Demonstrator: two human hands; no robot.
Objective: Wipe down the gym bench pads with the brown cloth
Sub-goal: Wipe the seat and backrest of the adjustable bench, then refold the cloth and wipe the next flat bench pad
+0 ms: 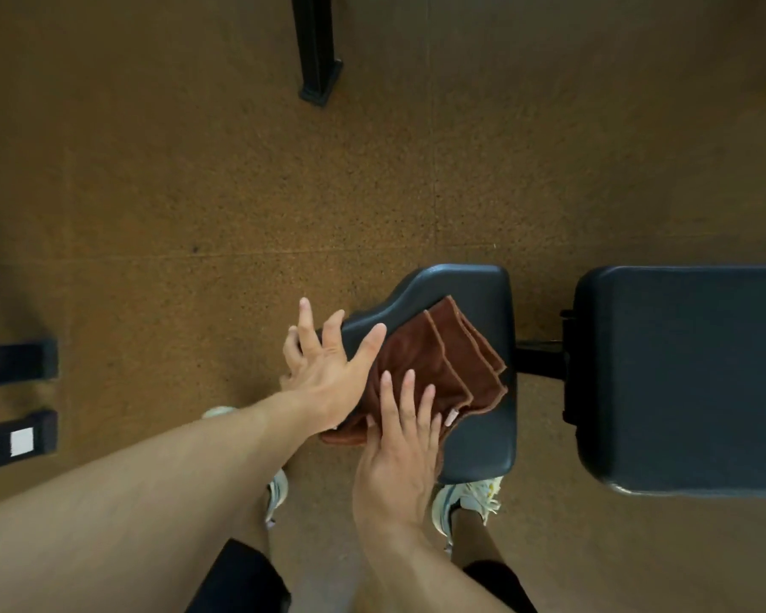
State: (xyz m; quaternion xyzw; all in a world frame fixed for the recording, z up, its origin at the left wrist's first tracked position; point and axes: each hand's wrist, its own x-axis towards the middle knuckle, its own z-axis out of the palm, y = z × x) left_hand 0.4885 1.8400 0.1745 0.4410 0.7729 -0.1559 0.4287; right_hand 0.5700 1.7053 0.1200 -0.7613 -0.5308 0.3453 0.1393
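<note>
- My left hand (328, 369) is spread flat, fingers splayed, palm down over the narrow end of the seat pad (474, 303); the fingertips run past the pad's left edge and the thumb lies along the cloth's upper left side. It grips nothing.
- My right hand (399, 453) is flat too, fingers straight and together, pressing on the near part of the brown cloth (443, 369). No grasp, only pressure from above.
- The brown cloth is folded in several layers, its stepped edges fanned toward the right. It lies on the seat pad, and its lower left corner hangs off the pad's near edge under my right hand.
- A small pale tag (451, 418) shows at the cloth's near edge, just beside my right fingertips.
- The seat pad is dark and tapers to the left. A black frame bar (538, 358) joins it to the back pad (690, 373) on the right; a gap separates the two pads.
- White shoes (483, 497) stand on the speckled brown floor (195, 192) below the pad.
- A black post (317, 46) stands at the far side; black bars (14, 360) sit at far left.
</note>
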